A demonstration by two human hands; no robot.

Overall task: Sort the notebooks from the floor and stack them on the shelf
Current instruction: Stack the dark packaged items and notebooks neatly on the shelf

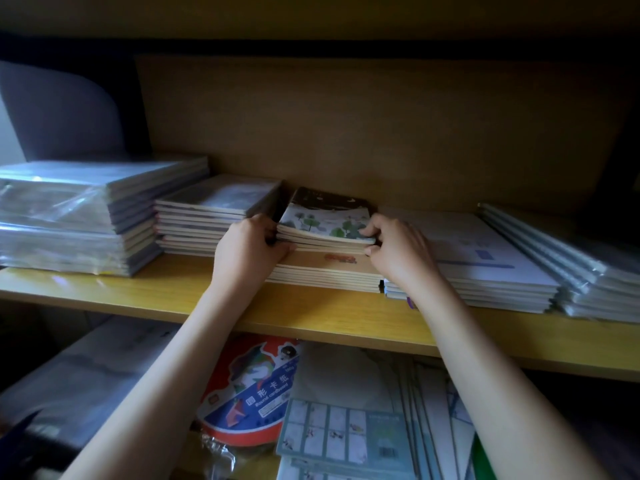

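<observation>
Shelf [311, 317], centre pile: leaf-print notebooks [322, 225] clasped at either end by left hand [247, 249] and right hand [398, 247], probably squaring edges atop tan notebooks [329, 271].

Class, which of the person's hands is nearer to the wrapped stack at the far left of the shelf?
Left. The left hand is at the leaf-cover notebooks' left edge, nearer the wrapped stack; the right hand is at their right edge, farther away.
</observation>
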